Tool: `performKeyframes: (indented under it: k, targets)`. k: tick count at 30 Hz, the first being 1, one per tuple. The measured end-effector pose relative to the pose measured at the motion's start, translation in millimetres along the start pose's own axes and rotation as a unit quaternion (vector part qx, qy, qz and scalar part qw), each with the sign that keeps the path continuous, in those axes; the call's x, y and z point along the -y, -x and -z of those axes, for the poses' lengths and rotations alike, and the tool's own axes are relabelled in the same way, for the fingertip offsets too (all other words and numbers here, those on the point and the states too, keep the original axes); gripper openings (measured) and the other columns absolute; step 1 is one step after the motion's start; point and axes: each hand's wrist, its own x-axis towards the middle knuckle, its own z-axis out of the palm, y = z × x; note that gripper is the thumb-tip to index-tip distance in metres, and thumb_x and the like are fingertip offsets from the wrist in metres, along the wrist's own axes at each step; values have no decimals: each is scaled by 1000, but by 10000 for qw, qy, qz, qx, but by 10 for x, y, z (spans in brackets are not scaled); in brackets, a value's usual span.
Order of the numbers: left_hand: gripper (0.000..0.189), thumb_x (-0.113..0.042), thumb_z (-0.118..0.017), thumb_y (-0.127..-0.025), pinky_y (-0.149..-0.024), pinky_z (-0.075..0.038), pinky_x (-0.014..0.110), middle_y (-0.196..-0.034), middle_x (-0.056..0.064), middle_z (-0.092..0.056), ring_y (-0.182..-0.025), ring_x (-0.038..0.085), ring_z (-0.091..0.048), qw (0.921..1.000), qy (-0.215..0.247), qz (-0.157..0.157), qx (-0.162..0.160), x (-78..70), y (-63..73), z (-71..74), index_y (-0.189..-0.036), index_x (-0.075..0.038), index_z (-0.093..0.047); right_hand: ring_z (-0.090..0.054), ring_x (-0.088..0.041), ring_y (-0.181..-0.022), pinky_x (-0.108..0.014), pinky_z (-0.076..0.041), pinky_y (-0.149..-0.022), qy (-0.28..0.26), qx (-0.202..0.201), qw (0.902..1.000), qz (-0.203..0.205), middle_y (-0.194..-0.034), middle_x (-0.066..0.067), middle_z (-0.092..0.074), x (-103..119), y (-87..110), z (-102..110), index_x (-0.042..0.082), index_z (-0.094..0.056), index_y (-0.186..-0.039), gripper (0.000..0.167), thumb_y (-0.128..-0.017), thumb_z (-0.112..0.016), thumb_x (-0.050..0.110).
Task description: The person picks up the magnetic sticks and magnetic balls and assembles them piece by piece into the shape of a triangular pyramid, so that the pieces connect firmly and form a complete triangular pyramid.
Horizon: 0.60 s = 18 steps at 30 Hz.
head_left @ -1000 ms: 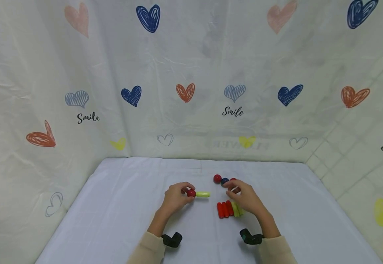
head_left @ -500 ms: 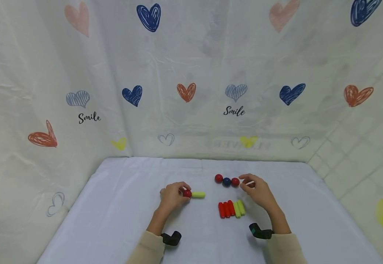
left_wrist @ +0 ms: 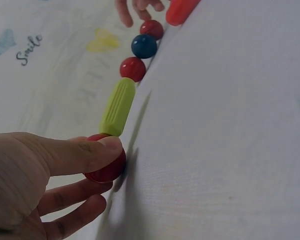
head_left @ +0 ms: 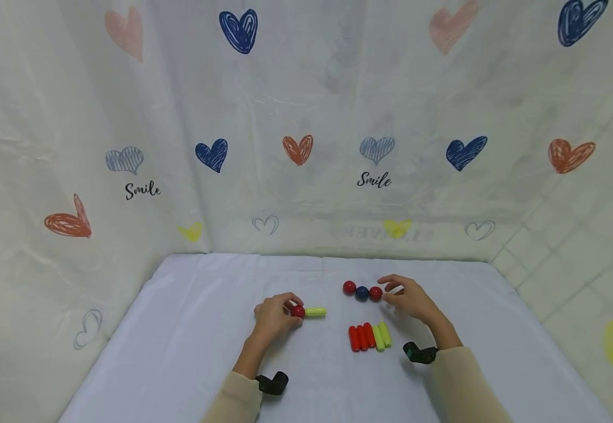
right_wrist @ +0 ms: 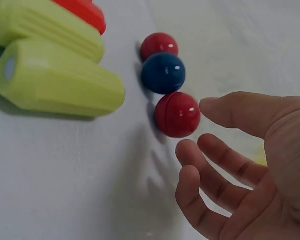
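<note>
My left hand (head_left: 275, 317) pinches a red ball (left_wrist: 107, 162) between thumb and fingers. A yellow-green ribbed rod (head_left: 315, 312) extends rightward from that ball, end against it. Farther back, a red ball (head_left: 349, 287), a blue ball (head_left: 361, 294) and a second red ball (head_left: 376, 293) sit close together in a row. At the row's right end is my right hand (head_left: 409, 298), fingers loosely bent and holding nothing. In the right wrist view its thumb tip is right beside the nearest red ball (right_wrist: 178, 115); whether they touch, I cannot tell.
In front of the ball row, several red rods (head_left: 361, 337) and two yellow-green rods (head_left: 382, 336) lie side by side. A white cloth covers the table (head_left: 179, 352). A curtain with printed hearts (head_left: 306, 194) hangs behind and at both sides.
My right hand has moved rightward from above the rods and balls to the row's right end, uncovering them. My left hand has shifted slightly left with the red ball and rod.
</note>
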Motion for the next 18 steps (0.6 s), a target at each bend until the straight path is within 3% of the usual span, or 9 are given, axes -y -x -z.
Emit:
performKeyframes:
  k: [6,18]
  targets:
    - [29,-20,-90,-76,-80,-34,44,-89,-6,-73,-84,13,-63,10000,25,-54,-44,23,-8,2,-98,-28,-73,-67,-25,-93,-37,-58,-76,-76,393,9992,-47,-125,-21,-61,-53,-157,-26,8,-59,-137,41,-97,-67,14]
    - [29,-22,-89,-77,-81,-32,46,-89,-7,-72,-85,13,-63,9998,174,72,29,68,-23,-6,-100,-30,-74,-66,-22,-89,-35,-56,-73,152,368,9989,-250,-122,-21,-65,-16,-218,-85,9,-62,-129,34,-96,-69,12]
